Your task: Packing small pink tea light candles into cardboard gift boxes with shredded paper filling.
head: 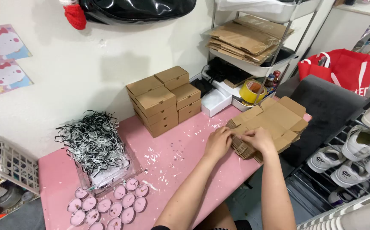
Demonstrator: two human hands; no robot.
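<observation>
My left hand [218, 142] and my right hand [259, 139] both rest on the near edge of a stack of flat, unfolded brown cardboard box blanks [274, 121] at the right end of the pink table [176, 157]. The fingers of both hands pinch at the top blank's left edge. The fingertips nearly meet over the stack. A pile of assembled small brown boxes [163, 100] stands against the wall behind my left hand.
A clear bin of black and white shredded paper [93, 145] sits at the left, with several pink tealight candles [108, 206] in front. A white box [215, 101], yellow tape roll [251, 91], shelf cart with cardboard [246, 38], red bag [342, 68] and shoes [355, 149] lie right.
</observation>
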